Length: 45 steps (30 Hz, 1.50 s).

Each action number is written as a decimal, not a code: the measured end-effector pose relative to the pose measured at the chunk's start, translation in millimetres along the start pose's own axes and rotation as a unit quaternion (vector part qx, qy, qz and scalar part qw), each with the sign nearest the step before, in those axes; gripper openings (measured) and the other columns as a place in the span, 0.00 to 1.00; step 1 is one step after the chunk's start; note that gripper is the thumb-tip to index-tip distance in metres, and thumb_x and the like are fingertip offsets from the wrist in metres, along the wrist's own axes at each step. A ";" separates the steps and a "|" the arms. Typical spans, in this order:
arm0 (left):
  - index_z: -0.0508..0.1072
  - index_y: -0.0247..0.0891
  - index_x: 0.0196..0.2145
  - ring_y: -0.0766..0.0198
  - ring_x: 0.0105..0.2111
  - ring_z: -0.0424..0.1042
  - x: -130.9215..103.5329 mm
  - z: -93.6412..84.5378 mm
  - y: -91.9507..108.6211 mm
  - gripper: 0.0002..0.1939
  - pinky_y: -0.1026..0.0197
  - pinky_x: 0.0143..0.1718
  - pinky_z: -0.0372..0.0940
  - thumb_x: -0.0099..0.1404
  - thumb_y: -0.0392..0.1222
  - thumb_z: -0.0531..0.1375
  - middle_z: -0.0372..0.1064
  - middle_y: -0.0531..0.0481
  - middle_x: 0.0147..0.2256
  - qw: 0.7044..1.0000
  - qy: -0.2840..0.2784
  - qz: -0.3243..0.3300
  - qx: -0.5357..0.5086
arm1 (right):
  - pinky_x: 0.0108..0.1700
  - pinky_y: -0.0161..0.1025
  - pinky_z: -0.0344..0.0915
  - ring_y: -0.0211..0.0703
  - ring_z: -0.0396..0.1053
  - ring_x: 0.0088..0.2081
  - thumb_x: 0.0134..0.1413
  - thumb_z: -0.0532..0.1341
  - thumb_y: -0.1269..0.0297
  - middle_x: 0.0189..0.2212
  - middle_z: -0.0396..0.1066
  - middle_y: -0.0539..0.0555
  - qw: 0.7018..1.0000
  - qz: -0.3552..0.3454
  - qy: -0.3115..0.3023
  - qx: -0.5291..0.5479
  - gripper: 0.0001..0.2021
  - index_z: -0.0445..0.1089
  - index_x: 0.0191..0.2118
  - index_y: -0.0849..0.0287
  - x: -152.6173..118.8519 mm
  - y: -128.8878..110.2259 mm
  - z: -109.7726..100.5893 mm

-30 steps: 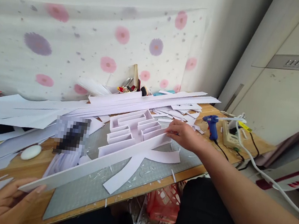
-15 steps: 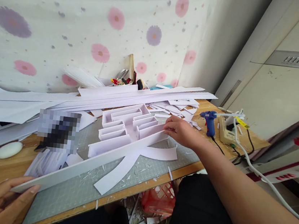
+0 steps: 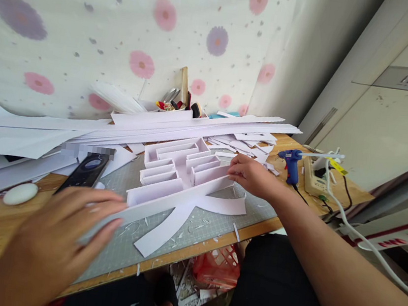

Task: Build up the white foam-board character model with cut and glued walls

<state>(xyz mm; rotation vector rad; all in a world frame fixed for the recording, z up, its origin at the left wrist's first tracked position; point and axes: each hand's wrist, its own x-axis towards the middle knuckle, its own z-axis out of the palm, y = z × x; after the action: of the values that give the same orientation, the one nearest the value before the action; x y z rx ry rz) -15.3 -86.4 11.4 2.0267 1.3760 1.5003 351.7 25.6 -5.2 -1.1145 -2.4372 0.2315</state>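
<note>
A white walled foam-board model (image 3: 155, 191) with several narrow compartments sits on the grey-green cutting mat (image 3: 112, 261). A long white strip (image 3: 168, 202) stands on edge along the model's near side. My right hand (image 3: 251, 176) pinches the strip at the model's right end. Toward the left, my left hand (image 3: 56, 234), somewhat blurred, has the strip between its thumb and fingers near the model's left corner. A curved, forked white piece (image 3: 157, 231) lies flat on the mat in front of the strip.
A blue glue gun (image 3: 292, 165) stands at the right by a power strip (image 3: 314, 176) and cords. Long white sheets (image 3: 210, 126) and offcuts lie behind the model. A black remote (image 3: 88, 171) and a white oval object (image 3: 20, 194) are at the left. A red bag (image 3: 217, 266) is below the table edge.
My left hand has moved right along the strip, from its far left end to near the model's left corner. My right hand stays at the right end. The view has shifted slightly.
</note>
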 end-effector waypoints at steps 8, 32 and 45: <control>0.72 0.44 0.36 0.49 0.38 0.71 52.0 110.5 44.5 0.07 0.52 0.35 0.67 0.58 0.42 0.60 0.72 0.46 0.34 0.839 -0.341 0.104 0.412 | 0.40 0.38 0.63 0.42 0.67 0.35 0.56 0.61 0.77 0.37 0.65 0.54 1.000 0.003 -0.001 -0.005 0.06 0.74 0.31 0.61 1.8 -1.7 -0.2; 0.64 0.41 0.42 0.53 0.28 0.72 48.0 120.0 25.4 0.07 0.60 0.23 0.56 0.66 0.37 0.50 0.70 0.50 0.27 0.800 -0.385 0.083 0.453 | 0.42 0.38 0.63 0.42 0.68 0.36 0.54 0.62 0.78 0.37 0.65 0.54 0.999 0.010 0.008 0.030 0.06 0.74 0.31 0.61 2.2 -4.1 -0.7; 0.66 0.41 0.36 0.54 0.26 0.72 49.4 117.0 20.1 0.07 0.62 0.23 0.53 0.66 0.37 0.48 0.71 0.48 0.26 0.820 -0.388 0.054 0.417 | 0.38 0.38 0.64 0.45 0.69 0.35 0.54 0.58 0.74 0.34 0.71 0.56 0.954 0.263 0.122 -0.073 0.09 0.73 0.40 0.62 -26.5 61.9 -12.2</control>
<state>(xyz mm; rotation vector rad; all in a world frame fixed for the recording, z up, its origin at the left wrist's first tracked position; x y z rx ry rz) 95.5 -21.5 4.4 2.7333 1.6459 -0.1197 414.4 46.2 -23.4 -1.7357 -1.9271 0.0666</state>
